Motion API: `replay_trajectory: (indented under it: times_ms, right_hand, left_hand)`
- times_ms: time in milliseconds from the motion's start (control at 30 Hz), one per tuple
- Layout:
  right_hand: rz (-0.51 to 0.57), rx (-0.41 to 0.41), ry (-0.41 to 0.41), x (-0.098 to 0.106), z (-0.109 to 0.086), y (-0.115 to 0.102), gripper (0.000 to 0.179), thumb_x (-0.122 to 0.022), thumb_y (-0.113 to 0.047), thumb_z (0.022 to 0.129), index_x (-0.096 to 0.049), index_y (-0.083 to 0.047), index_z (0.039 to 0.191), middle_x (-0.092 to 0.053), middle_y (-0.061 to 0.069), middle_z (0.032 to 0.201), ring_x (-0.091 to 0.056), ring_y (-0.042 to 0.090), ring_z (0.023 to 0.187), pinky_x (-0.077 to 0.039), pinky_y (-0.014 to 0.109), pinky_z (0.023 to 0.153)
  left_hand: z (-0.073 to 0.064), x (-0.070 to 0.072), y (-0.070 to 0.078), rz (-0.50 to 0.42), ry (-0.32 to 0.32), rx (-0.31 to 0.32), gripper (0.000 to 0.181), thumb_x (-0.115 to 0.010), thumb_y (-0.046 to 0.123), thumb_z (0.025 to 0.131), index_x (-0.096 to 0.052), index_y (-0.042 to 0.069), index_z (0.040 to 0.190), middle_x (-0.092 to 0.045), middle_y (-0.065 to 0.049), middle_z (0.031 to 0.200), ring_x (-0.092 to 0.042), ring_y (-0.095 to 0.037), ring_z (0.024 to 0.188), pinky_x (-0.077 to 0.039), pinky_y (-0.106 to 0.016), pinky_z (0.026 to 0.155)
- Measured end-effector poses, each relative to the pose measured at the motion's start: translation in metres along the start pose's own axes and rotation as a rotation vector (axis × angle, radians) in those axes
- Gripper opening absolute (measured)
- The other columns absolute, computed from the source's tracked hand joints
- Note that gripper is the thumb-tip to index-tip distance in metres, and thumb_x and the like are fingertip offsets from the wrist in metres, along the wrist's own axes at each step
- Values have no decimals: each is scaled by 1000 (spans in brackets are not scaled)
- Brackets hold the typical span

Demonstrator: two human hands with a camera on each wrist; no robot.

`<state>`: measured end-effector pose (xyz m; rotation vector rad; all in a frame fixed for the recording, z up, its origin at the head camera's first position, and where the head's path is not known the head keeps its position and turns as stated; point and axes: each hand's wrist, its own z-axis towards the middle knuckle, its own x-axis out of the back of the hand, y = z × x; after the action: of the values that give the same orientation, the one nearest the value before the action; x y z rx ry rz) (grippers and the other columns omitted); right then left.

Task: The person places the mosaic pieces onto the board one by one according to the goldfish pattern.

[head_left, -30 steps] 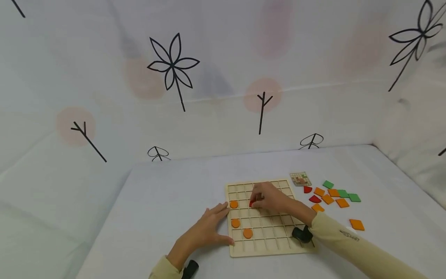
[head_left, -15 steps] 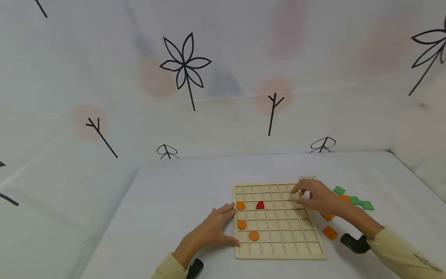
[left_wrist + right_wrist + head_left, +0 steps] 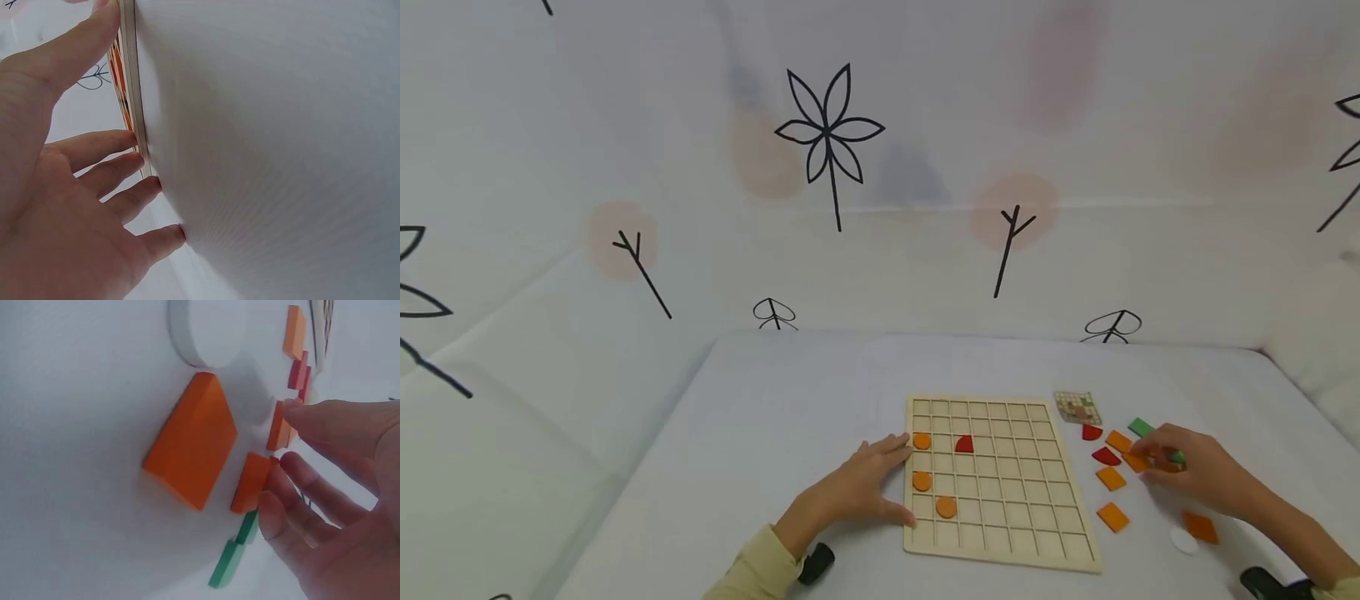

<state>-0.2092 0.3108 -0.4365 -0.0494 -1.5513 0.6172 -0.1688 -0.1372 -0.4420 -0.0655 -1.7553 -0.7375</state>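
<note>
A square wooden grid board lies on the white table. My left hand is spread along its left edge; in the left wrist view, the thumb and fingertips touch the board's side. On the grid sit a red quarter-circle piece and orange discs near the left side. My right hand is over the loose pieces right of the board, thumb and fingers apart. Its fingertips are right at an orange square tile, partly covering green tiles in the head view.
A small pattern card lies beyond the board's right corner. Nearer the board are red quarter pieces and orange tiles. A white disc and an orange tile lie close to my right wrist. A patterned fabric wall stands behind.
My right hand has let go of the red quarter-circle on the grid and moved right to the loose pieces. My left hand stays at the board's edge. The head view has turned slightly right.
</note>
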Motion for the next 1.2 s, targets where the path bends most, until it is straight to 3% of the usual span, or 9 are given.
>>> replay_trajectory:
  times_ms: [400,667,767,933,1067,1200]
  right_hand:
    - [-26,-103,17,-11,7,-8,27,-81,-16,71,-70,0,89,-48,-1,67,-42,17,66,-33,23,50]
    - [-11,-156,-32,-3,16,-13,23,-76,-5,71,-69,6,90,-57,2,71,-48,19,66,-46,24,54]
    - [0,-124,13,1,10,-14,21,-75,-4,71,-69,3,89,-62,4,78,-52,19,68,-47,23,55]
    - [40,-4,119,1,2,-27,20,-78,-3,70,-71,-4,88,-66,4,86,-55,11,67,-49,20,55]
    - [87,95,144,0,9,-48,21,-79,-2,70,-71,-8,88,-64,-1,86,-53,4,67,-50,19,54]
    - [141,258,172,-3,22,-67,22,-77,2,70,-71,-8,89,-62,-3,85,-54,1,67,-50,20,52]
  left_hand:
    - [-4,4,1,-2,1,-37,95,-74,59,68,-42,9,143,-29,-3,153,-25,-22,140,-23,-51,111]
    - [-4,3,1,-7,-2,-34,96,-73,60,68,-41,10,144,-28,-3,153,-25,-21,140,-24,-51,111]
    - [-2,4,3,4,-10,-40,96,-73,60,68,-41,11,144,-28,-2,153,-25,-21,140,-24,-51,111]
    - [1,6,8,26,-32,-21,97,-73,61,67,-41,12,144,-28,-1,153,-25,-20,140,-24,-50,111]
    - [-1,6,10,15,-38,1,96,-75,59,67,-42,11,143,-29,-2,153,-25,-20,140,-23,-50,111]
    - [-2,3,10,-9,-25,19,96,-76,57,66,-42,11,143,-29,-2,153,-24,-20,141,-21,-50,112]
